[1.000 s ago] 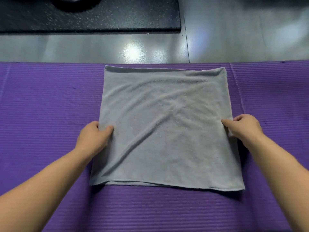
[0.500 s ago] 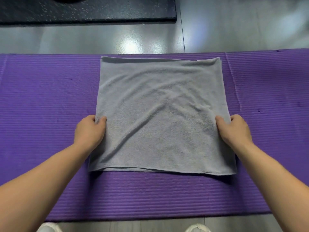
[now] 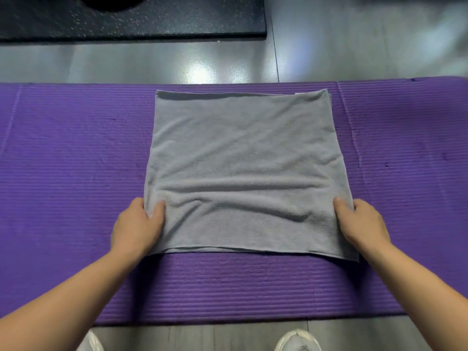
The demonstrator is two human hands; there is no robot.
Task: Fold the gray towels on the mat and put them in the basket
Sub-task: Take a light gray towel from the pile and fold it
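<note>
Head view: the left hand (image 3: 138,224) and right hand (image 3: 359,221) have slid toward the near end of the gray towel (image 3: 243,153) on the mat (image 3: 71,160), each pinching a side edge. A fresh crosswise ridge suggests a fold beginning.

Towel: I see one gray towel (image 3: 248,163) lying flat on the purple mat (image 3: 71,160), two layers showing along its near edge, and soft ridges running left to right across its near half.
Left hand: I have the left hand (image 3: 138,228) pinching the towel's left edge toward the near corner, thumb on top of the cloth.
Right hand: the right hand (image 3: 359,224) pinches the right edge the same way, thumb on top.
Surroundings: the mat lies on a glossy gray floor (image 3: 354,46); a black speckled slab (image 3: 152,19) sits far left; the toes of white shoes (image 3: 297,340) show nearest me.
</note>
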